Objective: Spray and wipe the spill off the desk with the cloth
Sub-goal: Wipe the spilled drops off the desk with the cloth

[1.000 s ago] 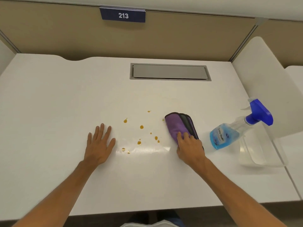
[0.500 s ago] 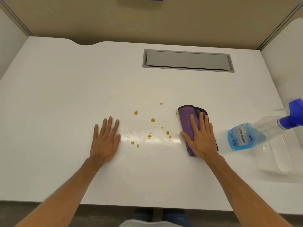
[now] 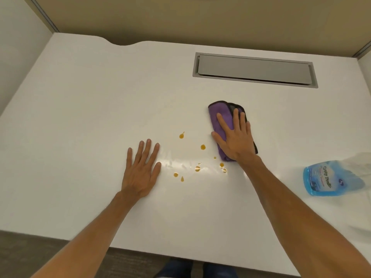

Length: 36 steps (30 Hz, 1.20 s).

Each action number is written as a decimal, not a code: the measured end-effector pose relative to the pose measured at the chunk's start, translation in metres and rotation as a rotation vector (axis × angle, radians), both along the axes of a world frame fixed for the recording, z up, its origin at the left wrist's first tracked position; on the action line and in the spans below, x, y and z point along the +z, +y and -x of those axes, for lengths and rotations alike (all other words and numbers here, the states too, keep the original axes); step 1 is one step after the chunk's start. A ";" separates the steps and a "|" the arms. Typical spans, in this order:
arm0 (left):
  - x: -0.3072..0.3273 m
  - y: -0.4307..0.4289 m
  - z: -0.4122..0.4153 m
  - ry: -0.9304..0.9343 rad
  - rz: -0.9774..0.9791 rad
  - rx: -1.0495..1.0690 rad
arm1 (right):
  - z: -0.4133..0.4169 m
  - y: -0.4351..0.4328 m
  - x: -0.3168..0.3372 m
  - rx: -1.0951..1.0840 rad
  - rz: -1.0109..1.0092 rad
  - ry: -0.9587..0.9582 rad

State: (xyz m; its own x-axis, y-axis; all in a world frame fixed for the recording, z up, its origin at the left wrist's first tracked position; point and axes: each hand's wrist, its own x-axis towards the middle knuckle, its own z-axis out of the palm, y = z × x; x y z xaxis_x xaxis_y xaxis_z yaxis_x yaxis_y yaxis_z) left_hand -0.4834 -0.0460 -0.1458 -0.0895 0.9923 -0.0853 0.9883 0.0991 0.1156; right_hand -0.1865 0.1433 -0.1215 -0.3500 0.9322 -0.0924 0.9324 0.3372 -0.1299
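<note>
Flat right hand (image 3: 235,140) on cloth (image 3: 219,114)

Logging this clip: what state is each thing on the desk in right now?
left hand: flat, open, empty
right hand: flat on cloth
cloth: folded, beside drops
spill: amber drops, unwiped
spray bottle: lying down, untouched
desk hatch: closed

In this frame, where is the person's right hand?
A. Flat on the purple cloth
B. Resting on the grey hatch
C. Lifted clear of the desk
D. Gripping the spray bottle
A: the right hand lies palm down, fingers spread, on the purple cloth, with the spray bottle untouched to its right.
</note>
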 end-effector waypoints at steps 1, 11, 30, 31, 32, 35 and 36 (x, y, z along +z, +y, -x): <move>0.000 0.000 0.000 0.002 0.002 0.000 | 0.011 0.001 0.000 0.034 0.007 -0.003; 0.000 0.000 0.000 0.024 -0.007 -0.001 | 0.026 -0.122 -0.012 0.256 -0.014 0.092; -0.007 -0.001 0.001 0.016 -0.067 -0.003 | 0.028 0.038 0.000 -0.002 0.016 0.019; -0.008 -0.001 0.001 0.019 -0.064 -0.003 | 0.042 0.040 0.000 0.035 0.016 0.027; -0.007 -0.001 0.001 0.025 -0.058 -0.003 | 0.055 0.039 -0.001 0.083 0.018 0.037; -0.005 0.000 0.002 0.041 -0.028 -0.005 | 0.074 0.017 -0.003 0.252 0.019 0.052; -0.004 0.000 0.002 0.043 -0.019 -0.007 | 0.072 0.006 -0.003 0.291 0.022 0.061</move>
State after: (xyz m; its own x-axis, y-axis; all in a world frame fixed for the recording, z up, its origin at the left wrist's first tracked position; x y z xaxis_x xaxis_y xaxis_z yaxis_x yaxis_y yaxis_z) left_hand -0.4851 -0.0457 -0.1503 -0.0853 0.9944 -0.0626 0.9932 0.0899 0.0744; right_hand -0.2586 0.1491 -0.1248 -0.6082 0.7896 -0.0816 0.7869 0.5862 -0.1930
